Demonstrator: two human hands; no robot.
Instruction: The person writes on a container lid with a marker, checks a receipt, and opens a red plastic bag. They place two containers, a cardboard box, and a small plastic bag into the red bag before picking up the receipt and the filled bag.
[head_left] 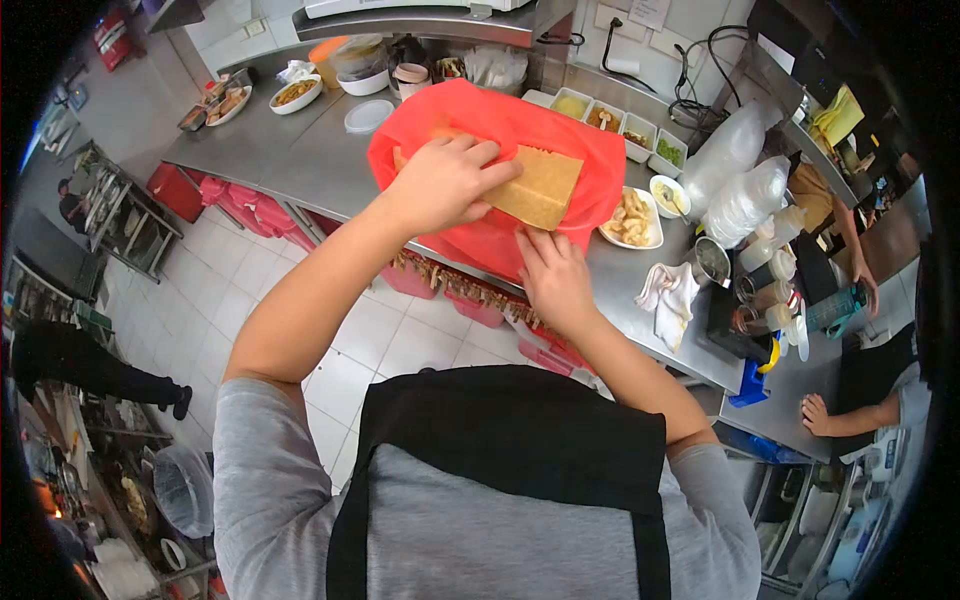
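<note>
Head view: left hand (445,180) presses flat on the brown paper bag (535,185), fingers spread, while right hand (552,275) at five o'clock pinches the red plastic bag (500,130). Slide the parcel straight, mouth held wide. Counter edge (330,205) runs close; bare steel lies at ten o'clock.

Both arms reach forward from the body, bare from the short grey sleeves down. The left arm is stretched long and almost straight, and the left hand (445,180) lies palm down with the fingers curled, pressing on what is under it. The right arm is bent more (the elbow stays close to the body), and the right hand (553,275) is lower and nearer, its fingers pointing forward and pinching lightly.
</note>
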